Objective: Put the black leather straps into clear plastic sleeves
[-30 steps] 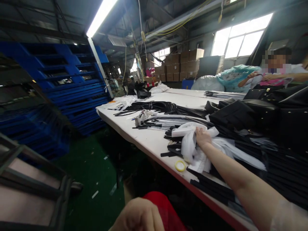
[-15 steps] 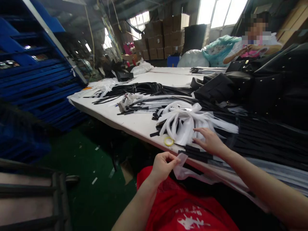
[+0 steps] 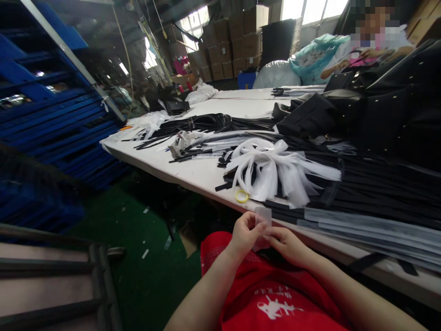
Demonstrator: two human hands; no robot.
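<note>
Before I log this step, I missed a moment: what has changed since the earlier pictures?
The right hand let go of the white strips and moved back to the left hand, which pinches a translucent strip. The yellow ring stayed on the table.

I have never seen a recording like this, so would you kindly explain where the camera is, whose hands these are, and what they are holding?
There is no machine here: a person works with two bare hands, and a camera worn on the head looks forward and down past their red clothing. The left hand pinches a small see-through strip; the right hand has its fingertips against it. On the white table lie a loose bunch of white strips, a yellow ring, many black strips and a heap of black material. Across the table is another person.
</note>
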